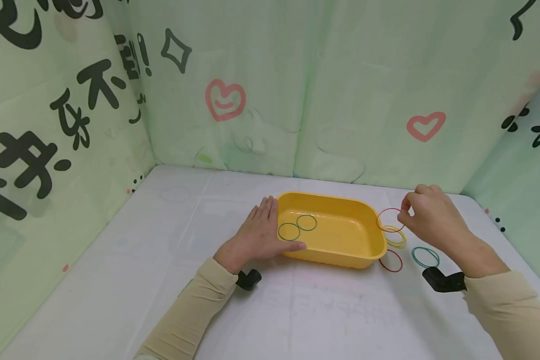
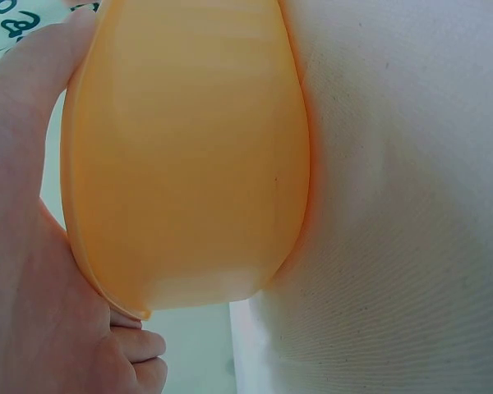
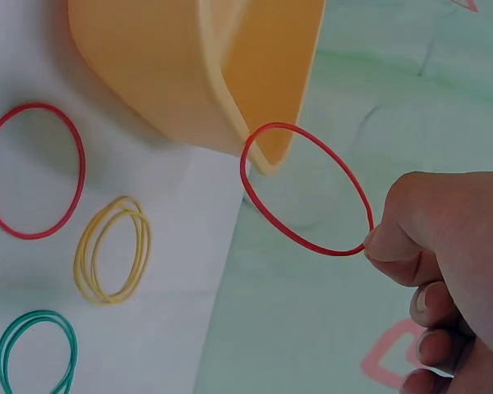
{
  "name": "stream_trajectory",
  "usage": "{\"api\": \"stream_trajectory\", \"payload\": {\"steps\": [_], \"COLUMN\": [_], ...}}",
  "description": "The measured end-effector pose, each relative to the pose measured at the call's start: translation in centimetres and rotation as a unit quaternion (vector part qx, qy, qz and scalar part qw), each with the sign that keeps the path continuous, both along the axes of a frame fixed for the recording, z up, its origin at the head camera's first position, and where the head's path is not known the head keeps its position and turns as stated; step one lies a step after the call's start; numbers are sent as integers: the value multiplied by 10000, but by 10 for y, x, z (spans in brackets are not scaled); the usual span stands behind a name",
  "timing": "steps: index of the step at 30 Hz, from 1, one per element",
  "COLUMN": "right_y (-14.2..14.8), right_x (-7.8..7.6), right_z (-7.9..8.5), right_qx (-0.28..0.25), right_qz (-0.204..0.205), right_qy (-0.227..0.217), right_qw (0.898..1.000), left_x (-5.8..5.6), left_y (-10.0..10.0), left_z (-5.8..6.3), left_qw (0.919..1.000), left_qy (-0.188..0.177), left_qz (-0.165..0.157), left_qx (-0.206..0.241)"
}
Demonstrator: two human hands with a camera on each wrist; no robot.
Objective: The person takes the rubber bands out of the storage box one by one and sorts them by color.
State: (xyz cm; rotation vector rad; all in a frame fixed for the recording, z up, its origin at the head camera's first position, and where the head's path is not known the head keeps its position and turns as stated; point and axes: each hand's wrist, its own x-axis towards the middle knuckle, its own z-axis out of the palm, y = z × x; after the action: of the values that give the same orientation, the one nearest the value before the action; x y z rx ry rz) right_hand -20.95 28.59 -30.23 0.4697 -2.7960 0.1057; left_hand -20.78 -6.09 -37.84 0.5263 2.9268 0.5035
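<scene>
My left hand (image 1: pixel 264 232) rests against the left end of a yellow plastic basin (image 1: pixel 333 255), fingers straight along that end and thumb over the front rim. In the left wrist view the basin's outer wall (image 2: pixel 189 156) fills the middle. Between thumb and forefinger, my right hand (image 1: pixel 429 217) pinches a red rubber band (image 3: pixel 271 217), which hangs just off the basin's right end. Two green rubber bands (image 1: pixel 307 222) lie inside the basin toward the left. Beside its right end are another red band (image 3: pixel 82 168), yellow bands (image 3: pixel 80 267) and green bands (image 3: pixel 72 349).
A white cloth (image 1: pixel 162 280) covers the table. Pale green curtains (image 1: pixel 270 100) with hearts and black characters hang behind it and at both sides. Each wrist carries a black camera mount, such as the right one (image 1: pixel 443 281).
</scene>
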Motion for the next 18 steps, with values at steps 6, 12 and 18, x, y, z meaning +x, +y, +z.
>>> {"api": "stream_trajectory", "payload": {"steps": [6,12,18], "right_y": [7,12,16], "right_x": [2,4,7], "right_z": [-2,-7,-15], "right_qx": [8,9,36], "right_qz": [-54,-204,-195], "right_qy": [17,-238,-458], "right_qw": [10000,9995,9988], "left_x": [0,-1,-1], "left_y": [0,0,0], "left_z": [0,0,-1], "left_qw": [10000,10000,10000], "left_qy": [-46,-23,5], "left_qz": [12,6,1], "left_qx": [15,12,18]}}
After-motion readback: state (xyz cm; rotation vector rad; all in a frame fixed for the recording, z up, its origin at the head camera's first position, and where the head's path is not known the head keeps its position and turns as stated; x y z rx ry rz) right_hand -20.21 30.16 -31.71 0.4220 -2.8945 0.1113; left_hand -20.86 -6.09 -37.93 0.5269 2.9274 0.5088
